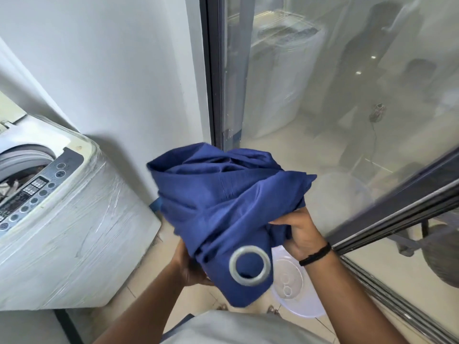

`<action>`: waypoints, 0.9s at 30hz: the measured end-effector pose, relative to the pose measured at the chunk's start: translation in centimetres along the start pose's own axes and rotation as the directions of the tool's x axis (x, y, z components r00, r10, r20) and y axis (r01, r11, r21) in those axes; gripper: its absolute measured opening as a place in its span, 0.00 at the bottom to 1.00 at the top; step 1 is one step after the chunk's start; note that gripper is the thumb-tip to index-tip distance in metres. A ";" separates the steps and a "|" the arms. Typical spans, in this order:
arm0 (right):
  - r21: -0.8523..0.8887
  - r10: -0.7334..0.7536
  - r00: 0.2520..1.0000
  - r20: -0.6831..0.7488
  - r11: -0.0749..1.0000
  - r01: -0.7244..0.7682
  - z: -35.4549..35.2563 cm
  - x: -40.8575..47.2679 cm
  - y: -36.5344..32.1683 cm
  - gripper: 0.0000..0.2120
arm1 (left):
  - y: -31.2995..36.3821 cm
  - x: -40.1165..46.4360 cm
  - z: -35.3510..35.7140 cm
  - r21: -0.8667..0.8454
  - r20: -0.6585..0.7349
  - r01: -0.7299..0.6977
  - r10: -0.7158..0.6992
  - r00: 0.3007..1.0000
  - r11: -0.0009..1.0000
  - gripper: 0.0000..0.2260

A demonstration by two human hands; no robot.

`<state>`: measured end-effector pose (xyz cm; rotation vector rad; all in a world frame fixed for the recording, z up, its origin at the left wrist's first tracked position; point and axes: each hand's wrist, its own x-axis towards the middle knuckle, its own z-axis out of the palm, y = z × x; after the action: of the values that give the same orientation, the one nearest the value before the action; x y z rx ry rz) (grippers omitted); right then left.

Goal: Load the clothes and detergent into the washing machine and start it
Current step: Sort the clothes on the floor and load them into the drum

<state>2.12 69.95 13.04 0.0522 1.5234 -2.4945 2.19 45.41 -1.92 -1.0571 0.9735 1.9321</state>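
While your right hand [301,234] pinches a fold of the blue curtain [223,199] from the right, fingers curled into the cloth, your left hand [190,266] cups the bundle from below, its fingers mostly hidden under the fabric but wrapped round it. You hold the curtain bunched in the air in front of you, and one grey metal eyelet ring [249,265] hangs at its near edge. A black band [315,254] sits on your right wrist.

Below the bundle, on the beige tiled floor [139,281], a clear plastic basin [295,284] stands just near your right forearm. To the left, well apart from the curtain, the top-loading washing machine [74,244] stands against the white wall [111,70], its body wrapped in plastic film, its lid up and the drum opening showing some clothes inside. Its dark control panel [32,192] runs along the near rim. To the right, a sliding glass door [323,95] with a dark frame reflects the room, and its track runs along the floor.
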 end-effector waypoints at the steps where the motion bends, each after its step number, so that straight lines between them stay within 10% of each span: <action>1: 0.005 0.022 0.999 0.030 1.000 -0.022 -0.2 -0.4 -0.3 0.14 | 0.5 0.4 -0.1 0.000 -0.047 -0.112 0.112 0.993 0.994 0.31; 5: -0.309 0.149 0.970 0.191 0.947 -0.085 -2.9 -0.8 -0.6 0.33 | 5.7 0.2 0.9 -0.067 -0.014 -0.411 0.411 0.911 0.909 0.37; 12: -0.911 0.280 0.956 0.087 0.411 -0.038 -3.9 -0.3 2.5 0.42 | 8.9 -6.1 8.5 0.242 0.348 -0.659 0.570 0.744 0.713 0.21; 16: -0.913 0.156 0.986 0.057 0.408 -0.012 -3.1 -0.1 2.6 0.40 | 4.7 -8.7 11.8 0.543 0.526 -0.751 0.544 0.654 0.377 0.12; 22: -0.887 -0.231 0.973 0.003 0.448 0.109 -1.8 -0.8 2.4 0.38 | 3.5 -11.2 12.6 0.541 0.766 -0.822 0.300 0.569 0.178 0.25; 27: -0.809 -0.227 0.972 -0.052 0.581 0.093 -1.2 -0.5 2.0 0.41 | 4.8 -11.1 11.9 0.749 0.660 -0.585 0.272 0.700 -0.313 0.20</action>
<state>2.93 70.27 10.83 -0.0516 2.6874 -1.6686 -1.42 50.89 13.72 0.6589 2.3516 0.9128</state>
